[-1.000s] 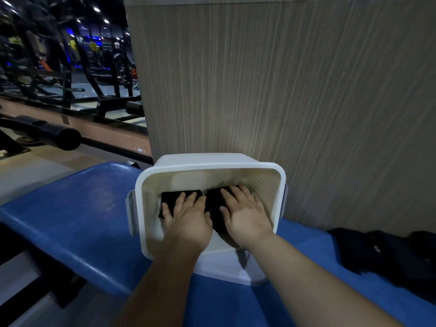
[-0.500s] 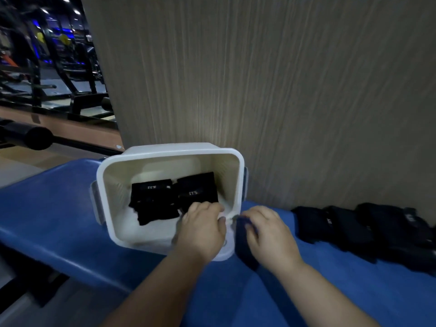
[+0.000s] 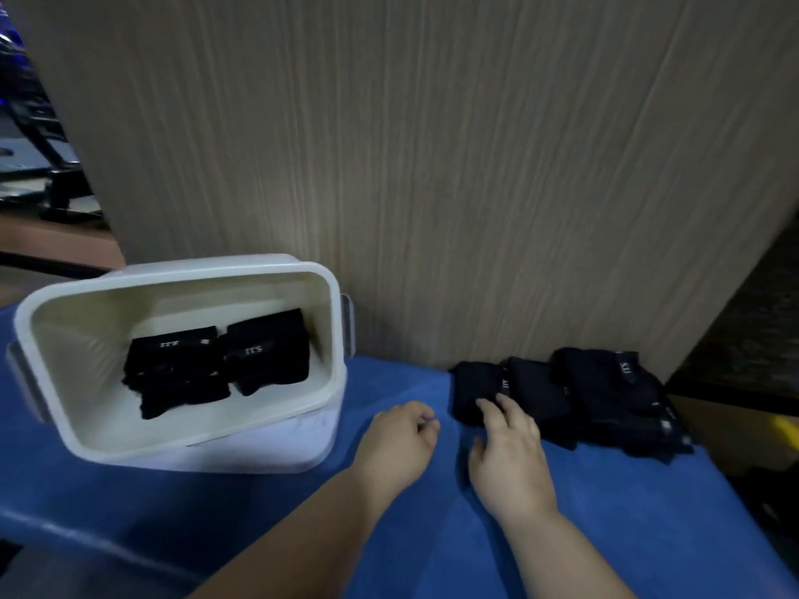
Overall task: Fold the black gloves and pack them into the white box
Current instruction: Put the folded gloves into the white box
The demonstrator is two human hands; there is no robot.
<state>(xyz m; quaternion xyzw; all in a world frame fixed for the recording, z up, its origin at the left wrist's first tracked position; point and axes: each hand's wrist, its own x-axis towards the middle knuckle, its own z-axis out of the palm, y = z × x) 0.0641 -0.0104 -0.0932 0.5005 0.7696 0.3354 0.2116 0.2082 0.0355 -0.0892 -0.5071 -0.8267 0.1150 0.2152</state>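
left hand [image 3: 400, 443] off white box [image 3: 181, 270], right hand [image 3: 510, 451] now on loose gloves [image 3: 532, 391]

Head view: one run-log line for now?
white box: two folded gloves inside | right hand: touches nearest loose glove | left hand: loosely curled, empty

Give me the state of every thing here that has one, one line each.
white box: open, no lid on it, mouth tilted toward the camera.
gloves in the box: two folded bundles, side by side on its floor.
loose gloves: overlapping row on the blue bench, not yet packed.
left hand: loosely curled, holding nothing.
right hand: fingers straight, touching the nearest loose glove.
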